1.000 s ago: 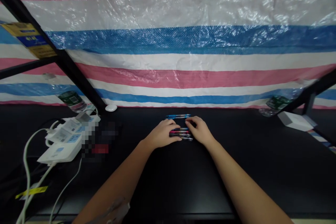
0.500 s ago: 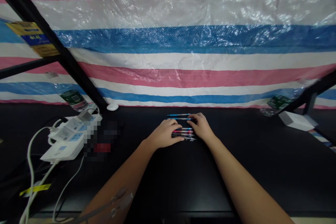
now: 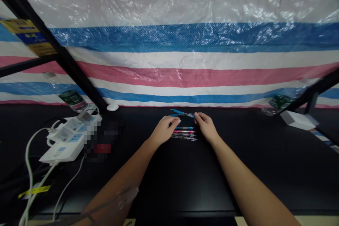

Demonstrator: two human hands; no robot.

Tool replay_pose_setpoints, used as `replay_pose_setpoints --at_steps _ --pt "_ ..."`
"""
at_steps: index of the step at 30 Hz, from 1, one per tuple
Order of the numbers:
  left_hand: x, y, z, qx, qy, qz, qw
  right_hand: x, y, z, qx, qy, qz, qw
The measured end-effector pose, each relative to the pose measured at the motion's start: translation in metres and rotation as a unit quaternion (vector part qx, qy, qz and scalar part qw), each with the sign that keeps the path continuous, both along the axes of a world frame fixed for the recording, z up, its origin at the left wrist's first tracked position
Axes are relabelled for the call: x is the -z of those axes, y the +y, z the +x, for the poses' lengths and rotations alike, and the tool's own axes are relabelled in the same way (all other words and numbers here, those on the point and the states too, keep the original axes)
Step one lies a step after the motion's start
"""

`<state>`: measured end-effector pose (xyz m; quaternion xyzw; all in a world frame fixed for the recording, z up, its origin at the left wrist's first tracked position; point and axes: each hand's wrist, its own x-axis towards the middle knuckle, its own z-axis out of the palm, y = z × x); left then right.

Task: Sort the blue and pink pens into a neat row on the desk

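Observation:
My right hand [image 3: 206, 124] pinches the right end of a blue pen [image 3: 182, 113], which is raised and tilted with its left end higher. Just behind or below that pen shows part of a second blue pen [image 3: 173, 115]; whether a hand touches it I cannot tell. My left hand [image 3: 164, 129] is beside the pens on their left, thumb and fingers loosely curved and apart, with nothing visible between them. Between my hands, several pens lie side by side on the black table: a blue pen [image 3: 184, 128], a pink pen [image 3: 184, 131] and clear-barrelled pens [image 3: 184, 136] nearest me.
On the left are a white power strip [image 3: 63, 144] with plugs and cables, a bottle [image 3: 73, 99] and a small white round object [image 3: 112, 107]. A second bottle [image 3: 280, 102] and a white box [image 3: 298, 120] stand at the right. Striped sheeting [image 3: 185, 60] hangs behind the black table [image 3: 182, 183].
My right hand has lifted and tilted a blue pen that lay flat at the back of the row. My left hand has shifted slightly away from me, uncovering more of the row.

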<state>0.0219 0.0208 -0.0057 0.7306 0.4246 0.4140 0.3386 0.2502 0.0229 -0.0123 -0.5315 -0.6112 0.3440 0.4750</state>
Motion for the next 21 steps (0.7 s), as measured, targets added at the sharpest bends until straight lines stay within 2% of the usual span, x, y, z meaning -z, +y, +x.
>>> replay_pose_setpoints --at_steps 3,6,11,21 --pt "-0.001 0.004 0.001 -0.013 -0.179 -0.114 0.977 -0.004 -0.004 -0.003 -0.012 0.064 -0.046 0.997" --pt "-0.003 0.006 0.001 -0.005 -0.305 -0.167 0.938 -0.007 -0.008 -0.007 -0.018 0.111 -0.074 0.991" --pt "-0.002 0.006 0.004 -0.034 -0.344 -0.166 0.924 -0.011 -0.012 -0.010 -0.028 0.135 -0.074 0.988" --pt "0.003 0.002 0.012 -0.074 -0.399 -0.155 0.901 -0.010 -0.017 -0.013 0.017 0.074 0.021 0.997"
